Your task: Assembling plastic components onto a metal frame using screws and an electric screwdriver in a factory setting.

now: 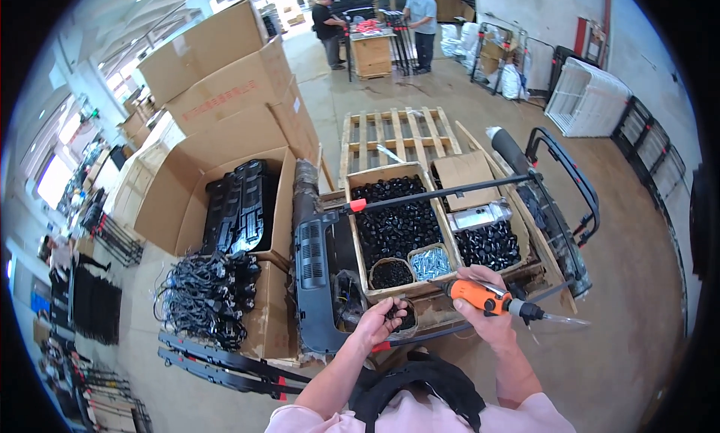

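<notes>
My right hand is wrapped round an orange power screwdriver, which lies sideways with a hose-like line trailing right. My left hand has its fingers curled together beside a small basket; what they hold, if anything, is too small to make out. In front of both hands, a black metal frame with red end pieces spans an open box of small black parts. Silvery-blue screws fill one small basket, and tiny dark pieces fill another. A grey vented panel forms the frame's left end.
Tangled black cables are heaped at left, before a large open carton holding black moulded panels. Beyond the boxes lies a wooden pallet. Padded rolls and another frame stand right. Two people work at a far table.
</notes>
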{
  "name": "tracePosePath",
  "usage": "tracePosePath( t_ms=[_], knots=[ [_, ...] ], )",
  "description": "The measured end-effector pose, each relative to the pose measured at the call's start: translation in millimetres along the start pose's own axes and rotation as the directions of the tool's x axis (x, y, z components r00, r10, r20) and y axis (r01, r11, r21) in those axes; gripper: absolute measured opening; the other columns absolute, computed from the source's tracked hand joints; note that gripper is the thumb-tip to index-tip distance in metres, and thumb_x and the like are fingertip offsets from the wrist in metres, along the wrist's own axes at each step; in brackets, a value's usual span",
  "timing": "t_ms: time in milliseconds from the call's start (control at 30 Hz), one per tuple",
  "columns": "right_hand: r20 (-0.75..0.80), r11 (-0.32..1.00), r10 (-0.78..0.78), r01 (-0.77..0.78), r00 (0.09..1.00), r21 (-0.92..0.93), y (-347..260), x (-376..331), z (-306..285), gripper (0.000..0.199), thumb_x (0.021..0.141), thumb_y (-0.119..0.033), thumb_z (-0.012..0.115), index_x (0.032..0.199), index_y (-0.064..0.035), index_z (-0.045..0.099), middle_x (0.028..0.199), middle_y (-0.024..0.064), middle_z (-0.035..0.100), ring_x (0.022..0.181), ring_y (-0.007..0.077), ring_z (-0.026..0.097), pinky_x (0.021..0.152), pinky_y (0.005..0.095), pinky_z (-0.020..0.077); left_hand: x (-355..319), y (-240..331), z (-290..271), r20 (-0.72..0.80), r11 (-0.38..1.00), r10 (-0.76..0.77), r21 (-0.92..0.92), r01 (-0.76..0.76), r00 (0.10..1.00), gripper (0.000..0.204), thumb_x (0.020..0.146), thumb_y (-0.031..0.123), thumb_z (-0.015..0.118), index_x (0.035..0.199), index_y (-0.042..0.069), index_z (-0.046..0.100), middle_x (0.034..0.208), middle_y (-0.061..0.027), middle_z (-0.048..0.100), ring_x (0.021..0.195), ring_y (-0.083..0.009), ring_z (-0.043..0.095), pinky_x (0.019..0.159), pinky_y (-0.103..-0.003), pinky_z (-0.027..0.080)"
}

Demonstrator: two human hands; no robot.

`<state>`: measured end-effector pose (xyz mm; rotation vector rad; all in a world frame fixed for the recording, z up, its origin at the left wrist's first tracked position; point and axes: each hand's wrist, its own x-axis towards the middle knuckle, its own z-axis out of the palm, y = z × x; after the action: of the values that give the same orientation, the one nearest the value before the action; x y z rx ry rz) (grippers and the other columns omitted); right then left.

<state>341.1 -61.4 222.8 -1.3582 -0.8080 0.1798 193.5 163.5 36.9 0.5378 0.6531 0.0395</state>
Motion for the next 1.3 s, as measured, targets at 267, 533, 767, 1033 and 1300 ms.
tracePosePath(
  t_ms=[267,533,767,1033,1300],
  knots=[
    [0.173,0.972,0.169,-0.193,0.97,0.134,44,19,8,0.059,0.086,0.0,0.082,0.138,0.0002,0.055,0.127,0.0179,0.07,0.114,0.0215,0.069,0.103,0.0377,0.0554,-12,-22,17,-0.164,0.971,0.031,-0.228,-0.069,0.986,0.033,0.116,0.03,0.042,0.122,0.003,0.061,0.115,-0.0142,0.075,0.088,-0.0238,0.075,0.068,-0.031,0.064],
    [0.349,0.951,0.147,-0.23,0.925,0.209,62,29,20,0.056,0.086,0.002,0.08,0.135,-0.0008,0.054,0.126,0.0183,0.07,0.114,0.0224,0.069,0.103,0.0379,0.0554,-32,-49,21,-0.222,0.917,0.216,-0.287,-0.276,0.951,0.027,0.114,0.034,0.049,0.117,0.01,0.062,0.113,-0.0058,0.075,0.084,-0.0166,0.072,0.068,-0.027,0.061],
    [0.397,0.939,0.147,-0.255,0.906,0.233,74,29,24,0.054,0.087,0.0,0.08,0.135,-0.001,0.055,0.126,0.0179,0.07,0.114,0.0224,0.068,0.105,0.0382,0.0541,-57,-59,33,-0.325,0.936,0.139,-0.266,-0.232,0.935,0.029,0.114,0.037,0.049,0.117,0.01,0.061,0.084,0.0036,0.056,0.065,-0.0084,0.045,0.05,-0.025,0.032],
    [0.384,0.928,0.216,-0.311,0.898,0.206,79,34,31,0.058,0.086,-0.001,0.081,0.137,-0.0006,0.054,0.125,0.0169,0.072,0.116,0.0231,0.068,0.108,0.0398,0.0523,-59,-46,30,-0.219,0.928,0.242,-0.234,-0.291,0.945,0.025,0.113,0.029,0.053,0.126,0.008,0.059,0.092,0.0006,0.061,0.07,-0.0092,0.051,0.055,-0.022,0.038],
    [0.335,0.95,0.226,-0.282,0.915,0.13,75,42,50,0.056,0.086,0.001,0.079,0.137,-0.0005,0.054,0.126,0.0178,0.07,0.115,0.0233,0.068,0.107,0.0396,0.0538,-38,-19,19,-0.164,0.941,0.255,-0.186,-0.284,0.953,0.024,0.112,0.029,0.057,0.122,0.009,0.066,0.091,0.0029,0.064,0.069,-0.0067,0.052,0.053,-0.021,0.036]
  ],
)
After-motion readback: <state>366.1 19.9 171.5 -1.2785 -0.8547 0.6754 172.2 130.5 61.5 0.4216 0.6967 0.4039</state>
